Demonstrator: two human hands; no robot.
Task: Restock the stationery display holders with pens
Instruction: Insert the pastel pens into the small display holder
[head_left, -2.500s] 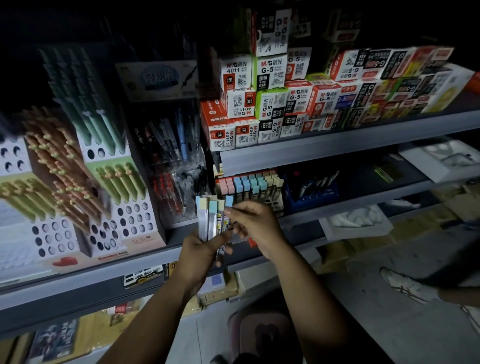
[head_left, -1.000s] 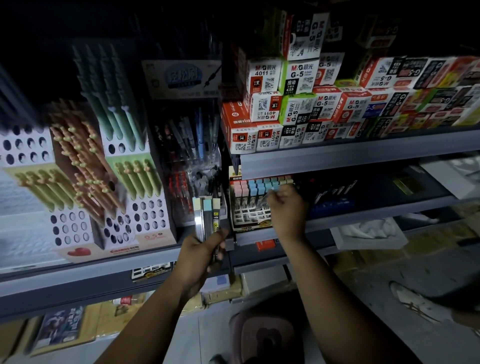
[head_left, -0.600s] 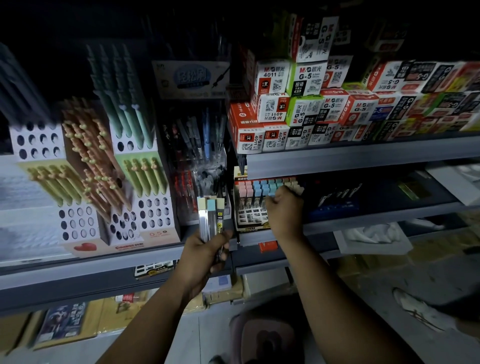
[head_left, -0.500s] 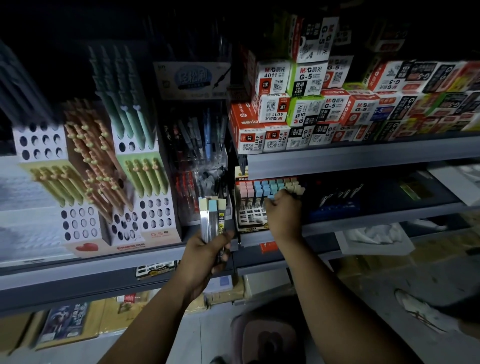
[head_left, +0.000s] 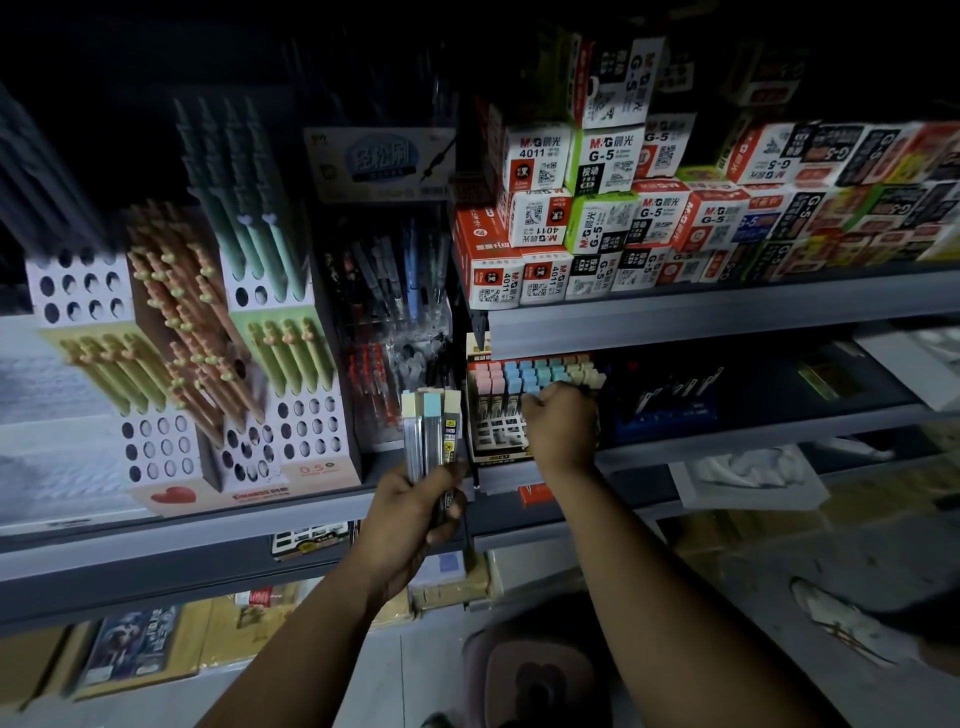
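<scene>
My left hand (head_left: 415, 506) grips a small bundle of slim refill tubes (head_left: 430, 428) with cream and pale blue caps, held upright in front of the shelf edge. My right hand (head_left: 558, 423) reaches into a display holder (head_left: 498, 431) on the lower shelf, where rows of pink, blue and cream capped tubes (head_left: 530, 371) stand. Its fingers are curled among the blue and cream caps; what they pinch is hidden behind the hand.
White hole-grid pen holders (head_left: 306, 431) with green and orange pens stand at left, and a clear holder of pens (head_left: 395, 322) in the middle. Stacked refill boxes (head_left: 597, 223) fill the upper shelf (head_left: 727, 312). A pink stool (head_left: 524, 675) stands below, and a person's shoe (head_left: 841, 618) at right.
My right hand left the bundle and reached into the display holder, then stayed there among the caps. My left hand keeps the bundle nearly still.
</scene>
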